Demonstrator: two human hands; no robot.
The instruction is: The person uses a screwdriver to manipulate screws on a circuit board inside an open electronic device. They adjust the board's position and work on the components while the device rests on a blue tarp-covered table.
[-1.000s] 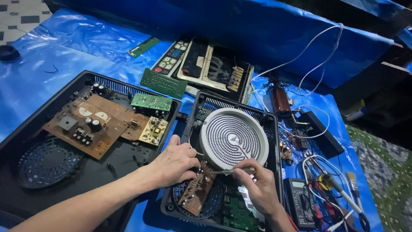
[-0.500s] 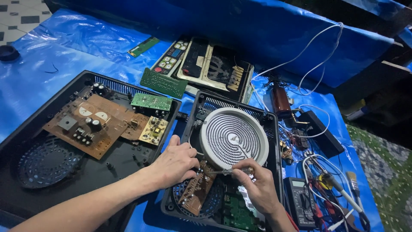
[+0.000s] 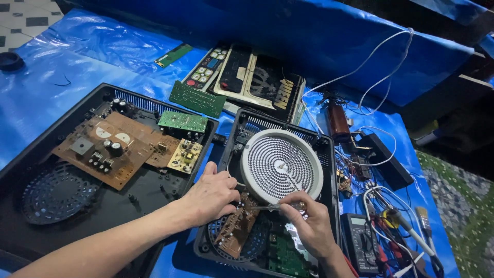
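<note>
Blue plastic sheeting point(image 3: 77, 67) covers the worktop where you sit over two opened cooktops. Your work is in the smaller black housing point(image 3: 329, 154) near the front edge: a round white heating coil point(image 3: 282, 166) sits tipped up in its far half, and just below its near rim a brown circuit board point(image 3: 237, 226) lies over the fan grille.

Your right hand point(image 3: 311, 226) is closed around a slim screwdriver point(image 3: 272, 207), fingers pinched on the handle, the shaft pointing left toward the gap between coil and board. Your left hand point(image 3: 211, 195) rests at the housing's left edge, fingers curled loosely with the tips at the coil's near-left rim; whether they pinch anything there cannot be told.

By the look of it, you are at a fastener or connector beneath the coil's rim. The next move calls for keeping the tip seated and the coil steadied, with the thin wire beside it kept clear.

Outward from there: a larger black housing point(image 3: 31, 170) at the left holds a big brown board point(image 3: 105, 149). A green board point(image 3: 198, 99) and control panels point(image 3: 247, 77) lie toward the far edge. At the right front corner sit a dark multimeter point(image 3: 363, 242), tangled white cable point(image 3: 381, 82) and a paintbrush point(image 3: 424, 221).
</note>
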